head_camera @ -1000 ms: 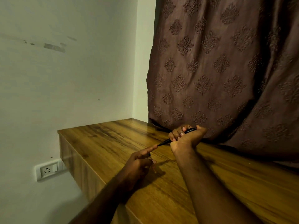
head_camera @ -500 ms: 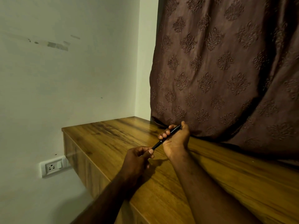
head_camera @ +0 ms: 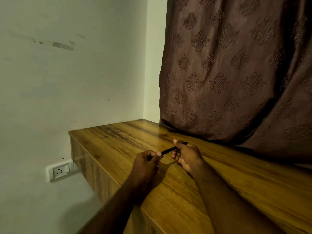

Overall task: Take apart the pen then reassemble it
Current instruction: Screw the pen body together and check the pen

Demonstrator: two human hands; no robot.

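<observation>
A thin black pen is held level above the wooden table, slanting up to the right. My left hand pinches its near left end between thumb and fingertips. My right hand grips the far part of the barrel, and the pen's far tip sticks out past my fingers. The middle of the pen shows between the two hands; the rest is hidden by fingers. No separate pen parts can be seen.
The table's left edge drops off beside a white wall with a power socket. A brown patterned curtain hangs over the back right of the table, its hem resting on the wood.
Both hands have come down and nearer to me with the pen. The left hand went from touching the pen's tip to pinching it, and the right grip shifted along the barrel.
</observation>
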